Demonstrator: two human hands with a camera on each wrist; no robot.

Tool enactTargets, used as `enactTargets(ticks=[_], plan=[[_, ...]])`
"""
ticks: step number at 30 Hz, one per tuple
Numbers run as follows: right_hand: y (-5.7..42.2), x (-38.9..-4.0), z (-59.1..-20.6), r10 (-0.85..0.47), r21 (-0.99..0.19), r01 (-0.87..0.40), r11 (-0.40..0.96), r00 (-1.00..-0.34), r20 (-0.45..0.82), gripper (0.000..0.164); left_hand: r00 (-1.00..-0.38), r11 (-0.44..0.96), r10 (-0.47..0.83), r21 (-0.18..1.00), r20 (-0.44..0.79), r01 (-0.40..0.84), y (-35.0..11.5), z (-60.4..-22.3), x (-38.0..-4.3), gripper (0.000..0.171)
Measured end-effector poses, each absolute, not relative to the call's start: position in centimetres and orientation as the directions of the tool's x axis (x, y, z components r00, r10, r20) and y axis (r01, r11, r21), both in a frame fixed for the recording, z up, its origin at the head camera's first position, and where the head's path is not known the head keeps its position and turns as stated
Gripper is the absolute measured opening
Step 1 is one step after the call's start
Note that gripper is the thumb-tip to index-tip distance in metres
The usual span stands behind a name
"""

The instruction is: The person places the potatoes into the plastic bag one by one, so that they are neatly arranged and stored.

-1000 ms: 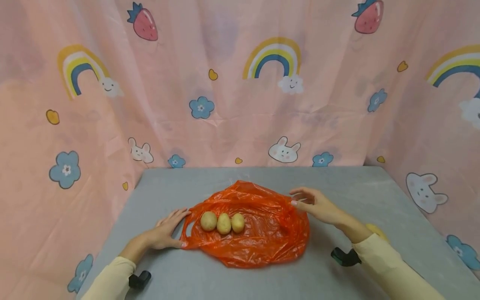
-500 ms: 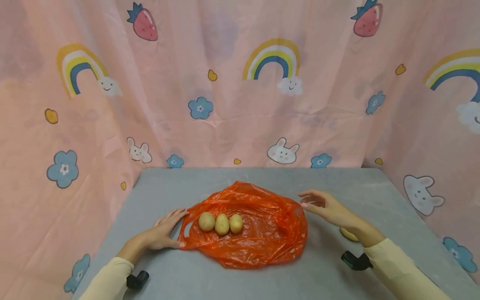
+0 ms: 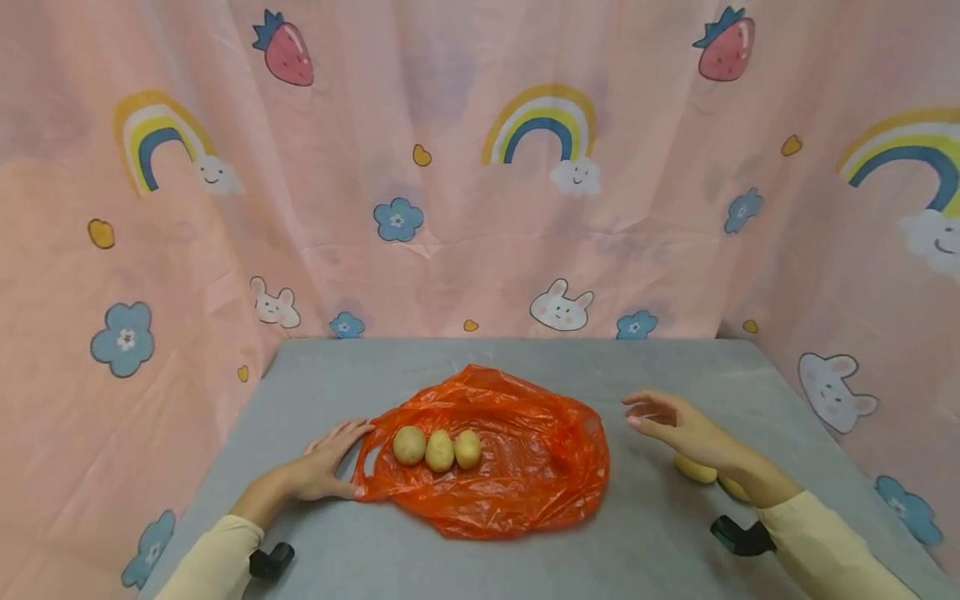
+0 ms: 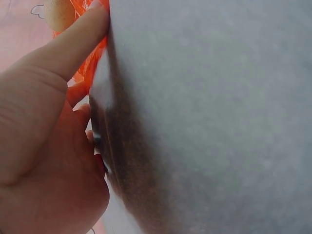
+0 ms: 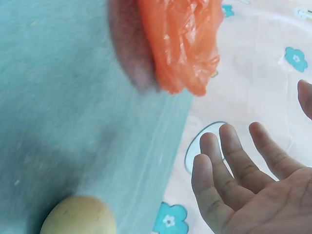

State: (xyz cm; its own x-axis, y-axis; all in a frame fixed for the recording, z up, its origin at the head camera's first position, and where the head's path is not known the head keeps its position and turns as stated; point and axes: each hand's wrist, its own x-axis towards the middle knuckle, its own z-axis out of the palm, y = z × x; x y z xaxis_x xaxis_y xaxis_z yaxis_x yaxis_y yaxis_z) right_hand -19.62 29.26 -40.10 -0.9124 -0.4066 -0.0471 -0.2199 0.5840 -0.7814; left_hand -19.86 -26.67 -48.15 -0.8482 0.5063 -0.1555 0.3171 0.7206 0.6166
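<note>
Orange plastic bag (image 3: 525, 471) lies crumpled and spread out across the middle of the table (image 3: 600, 358), with a gap like a handle hole at its left end. Near that end I see three potatoes lined up close together: a round potato (image 3: 409, 446), a middle potato (image 3: 440, 451) and an end potato (image 3: 468, 449). They show uncovered against the film; whether they sit inside the bag's mouth or merely on top, I cannot tell from here.

The left hand (image 3: 322, 467) rests at the bag's left edge, thumb and fingers spread apart and touching the film, clamped on nothing that I can make out. The right hand (image 3: 686, 429) hangs clear of the bag's right end, fingers loosely bent, tips apart, holding nothing.

Below the right forearm, well apart from the bag, I make out a nearer yellow piece (image 3: 695, 469) and a farther yellow piece (image 3: 732, 487), both partly hidden; I take them for potatoes too.

My judgement is that the work is partway along: three potatoes are at the bag, two pieces lie outside it, and the bag is neither lifted nor closed up. Beyond the table hangs a pink curtain (image 3: 465, 50).
</note>
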Motion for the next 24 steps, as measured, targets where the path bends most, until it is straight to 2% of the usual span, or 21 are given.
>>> enactTargets(ticks=[7, 15, 24], plan=[[30.6, -19.2, -40.0, -0.394, -0.768, -0.181, 0.614, -0.913, -0.1, 0.045, -0.848, 0.733, 0.498, 0.61, -0.181, 0.3, -26.8, -48.3, -20.0, 0.101], [32.8, -19.3, -40.6, -0.412, -0.773, -0.176, 0.609, -0.903, -0.119, 0.047, -0.844, 0.717, 0.52, 0.602, -0.128, 0.35, -26.6, -48.2, -20.1, 0.101], [35.0, -19.5, -41.7, -0.393, -0.742, -0.155, 0.652, -0.906, -0.156, 0.05, -0.86, 0.742, 0.483, 0.598, -0.164, 0.303, -26.9, -48.5, -19.9, 0.101]])
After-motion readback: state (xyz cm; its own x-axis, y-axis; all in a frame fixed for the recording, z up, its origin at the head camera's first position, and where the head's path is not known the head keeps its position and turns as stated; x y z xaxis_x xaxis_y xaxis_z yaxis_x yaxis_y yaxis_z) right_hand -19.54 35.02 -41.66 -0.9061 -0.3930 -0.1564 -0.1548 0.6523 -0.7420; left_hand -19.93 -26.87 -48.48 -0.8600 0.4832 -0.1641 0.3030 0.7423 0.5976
